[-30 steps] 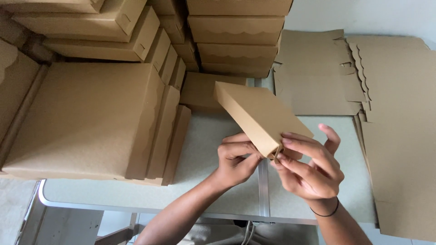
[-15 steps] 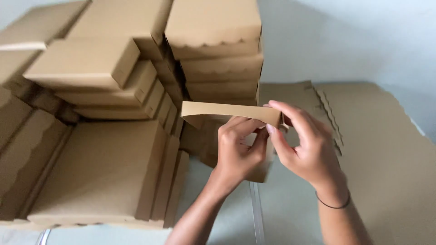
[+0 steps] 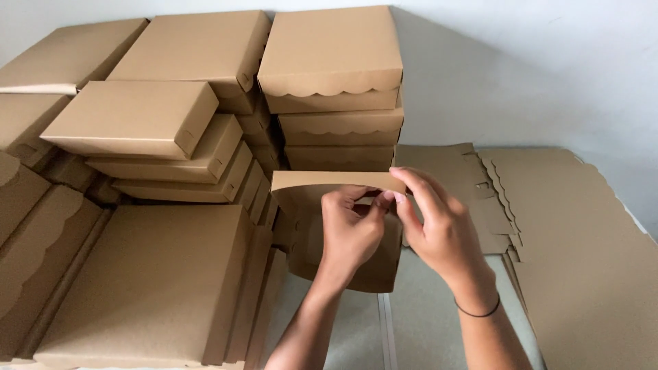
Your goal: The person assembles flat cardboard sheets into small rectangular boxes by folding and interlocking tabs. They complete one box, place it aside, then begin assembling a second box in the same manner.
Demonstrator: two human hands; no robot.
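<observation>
Head view: box [image 3: 308, 233] hemmed by stacked boxes [image 3: 329, 82], flat cardboard [image 3: 582, 240].

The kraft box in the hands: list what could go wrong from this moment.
1. Both hands, left hand and right hand, pinch one corner of the half-folded kraft box; the thin flap there could crease or tear.
2. The box is held in the air close to the tall stack of scalloped-lid boxes; a swing might knock the stack.
3. The flat blanks overhang the table edge at right and might slide off.
</observation>
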